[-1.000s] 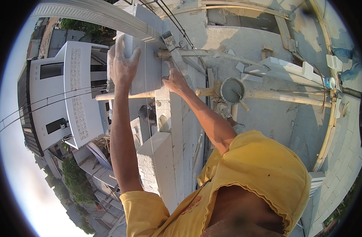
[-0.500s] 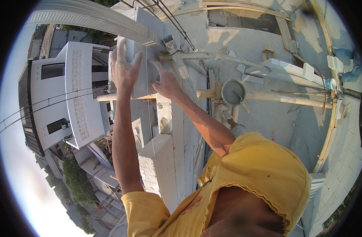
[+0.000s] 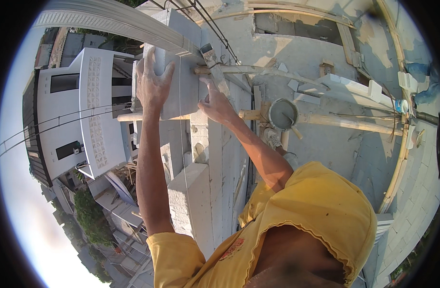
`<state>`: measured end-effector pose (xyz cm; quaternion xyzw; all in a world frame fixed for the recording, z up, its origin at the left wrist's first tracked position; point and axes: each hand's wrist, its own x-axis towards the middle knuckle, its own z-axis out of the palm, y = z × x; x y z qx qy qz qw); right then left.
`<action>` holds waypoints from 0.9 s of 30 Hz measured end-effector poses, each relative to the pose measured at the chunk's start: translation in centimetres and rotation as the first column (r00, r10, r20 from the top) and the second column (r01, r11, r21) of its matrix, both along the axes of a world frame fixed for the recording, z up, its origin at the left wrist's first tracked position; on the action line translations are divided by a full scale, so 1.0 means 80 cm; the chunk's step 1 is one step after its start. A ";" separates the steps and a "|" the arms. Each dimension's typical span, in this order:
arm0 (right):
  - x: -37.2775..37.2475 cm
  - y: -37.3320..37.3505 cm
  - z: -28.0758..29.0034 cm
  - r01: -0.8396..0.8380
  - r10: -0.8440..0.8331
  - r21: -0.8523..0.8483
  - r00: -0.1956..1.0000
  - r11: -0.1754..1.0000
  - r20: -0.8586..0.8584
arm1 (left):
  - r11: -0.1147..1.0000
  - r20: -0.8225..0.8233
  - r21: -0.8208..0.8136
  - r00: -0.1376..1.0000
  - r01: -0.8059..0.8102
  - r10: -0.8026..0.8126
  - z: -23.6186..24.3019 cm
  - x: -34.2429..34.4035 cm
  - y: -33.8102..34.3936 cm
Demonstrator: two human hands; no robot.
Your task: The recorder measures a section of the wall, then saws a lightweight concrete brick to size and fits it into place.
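Observation:
My left hand (image 3: 153, 84) grips a large pale grey block (image 3: 179, 91) atop the wall, thumb and fingers spread over its near face and edge. My right hand (image 3: 217, 106) is at the block's right side, index finger extended toward its face, other fingers loosely curled; whether the fingertip touches it is unclear. A thin string (image 3: 181, 139) runs down past the block along the white block wall (image 3: 188, 206). Above my hands a ridged pale beam (image 3: 114, 24) slants across, meeting an upright strut (image 3: 212, 62) with wire around it.
A bucket of grey mortar (image 3: 280, 115) with a handled tool stands beside a bamboo pole (image 3: 349, 122). A shoe (image 3: 272, 137) shows below it. Loose white blocks (image 3: 373, 89) and blue denim (image 3: 421, 93) lie rightward; rebar (image 3: 210, 26) crosses above. Buildings (image 3: 105, 115) appear beyond the wall's left.
My right hand slid left across the block's face half a second ago and has since shifted back right. My left hand keeps its grip, slightly adjusted.

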<state>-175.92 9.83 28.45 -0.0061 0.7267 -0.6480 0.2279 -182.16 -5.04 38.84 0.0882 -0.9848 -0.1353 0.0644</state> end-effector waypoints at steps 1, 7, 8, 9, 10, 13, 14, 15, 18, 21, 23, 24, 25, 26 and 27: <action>0.001 0.007 -0.003 0.113 -0.113 0.006 0.994 0.994 0.007 | 1.000 0.012 0.002 1.000 -0.004 0.004 -0.001 0.000 0.003; -0.025 0.111 0.005 0.047 -0.036 0.045 0.977 0.998 -0.209 | 1.000 -0.044 -0.009 0.999 0.026 -0.026 -0.013 0.000 -0.015; -0.033 0.136 0.001 0.114 -0.075 0.127 0.958 0.985 -0.278 | 1.000 -0.056 0.005 0.998 -0.009 0.009 -0.014 -0.002 -0.019; -0.052 0.152 0.004 0.149 -0.075 0.201 0.939 0.968 -0.336 | 1.000 -0.062 -0.009 0.998 -0.002 0.002 -0.012 0.001 -0.024; -0.080 0.171 0.008 0.198 -0.075 0.277 0.914 0.940 -0.398 | 1.000 -0.068 -0.013 0.998 0.013 -0.014 -0.010 0.003 -0.021; -0.203 0.205 -0.045 0.029 0.129 0.299 0.860 0.954 -0.493 | 1.000 -0.068 0.012 0.998 -0.013 0.013 -0.009 -0.007 -0.001; -0.241 0.202 -0.070 -0.002 0.300 0.460 0.760 0.888 -0.576 | 1.000 -0.063 -0.011 0.998 0.013 -0.013 -0.011 -0.009 0.001; -0.260 0.191 -0.081 -0.006 0.470 0.602 0.631 0.798 -0.617 | 1.000 -0.070 -0.016 0.997 0.021 -0.022 -0.014 -0.008 -0.005; -0.267 0.106 -0.020 -0.371 0.784 0.793 0.587 0.483 -0.203 | 1.000 -0.078 -0.027 0.997 -0.013 0.011 -0.021 0.008 -0.024; -0.278 0.069 -0.026 -0.250 0.856 0.902 0.475 0.352 -0.202 | 0.998 -0.081 -0.047 0.996 -0.052 0.048 -0.024 0.010 -0.018; -0.297 0.080 -0.071 -0.163 0.823 0.807 0.161 0.567 -0.546 | 0.998 -0.101 -0.027 0.994 -0.050 0.047 -0.020 0.004 -0.008; -0.298 0.075 -0.073 -0.179 0.829 0.810 0.146 0.559 -0.540 | 0.999 -0.103 -0.014 0.994 -0.044 0.042 -0.020 0.007 -0.006; -0.298 0.070 -0.077 -0.250 0.823 0.784 0.184 0.567 -0.537 | 0.999 -0.109 -0.002 0.993 -0.037 0.036 -0.020 0.007 -0.005; -0.298 0.066 -0.080 -0.320 0.819 0.754 0.223 0.574 -0.529 | 0.999 -0.101 0.003 0.993 -0.054 0.055 -0.020 0.009 -0.005; -0.302 0.064 -0.077 -0.255 0.772 0.738 0.067 0.625 -0.632 | 0.998 -0.074 -0.016 0.996 -0.057 0.056 -0.014 0.007 -0.003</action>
